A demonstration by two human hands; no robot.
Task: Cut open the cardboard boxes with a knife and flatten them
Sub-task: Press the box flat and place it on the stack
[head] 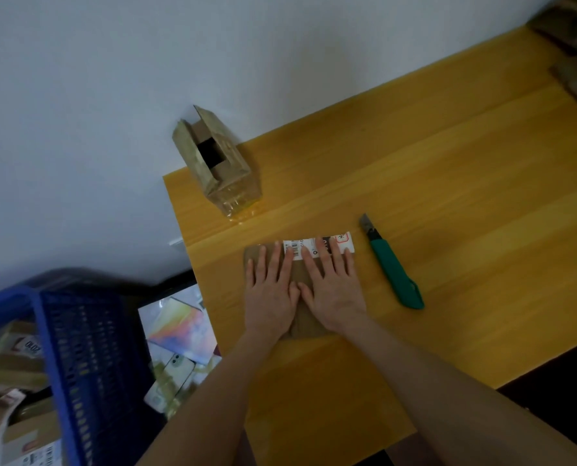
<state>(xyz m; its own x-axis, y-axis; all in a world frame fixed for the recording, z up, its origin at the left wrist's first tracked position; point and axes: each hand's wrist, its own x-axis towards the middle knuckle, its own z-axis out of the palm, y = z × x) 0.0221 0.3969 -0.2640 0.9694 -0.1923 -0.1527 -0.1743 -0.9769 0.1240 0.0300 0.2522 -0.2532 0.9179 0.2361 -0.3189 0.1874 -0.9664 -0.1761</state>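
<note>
Both hands press a flattened cardboard box on the wooden table.

From the head camera, the left hand (271, 290) and right hand (334, 288) lie side by side, palms down and fingers straight, grasping nothing, on the flattened cardboard box (304, 322), whose white shipping label (345, 242) shows at the fingertips. A green utility knife (394, 268) lies just right of it on the wooden table (448, 163), blade extended. An opened box (213, 159) stands upright at the table's far left corner; a blue basket (78, 348) sits below.
</note>
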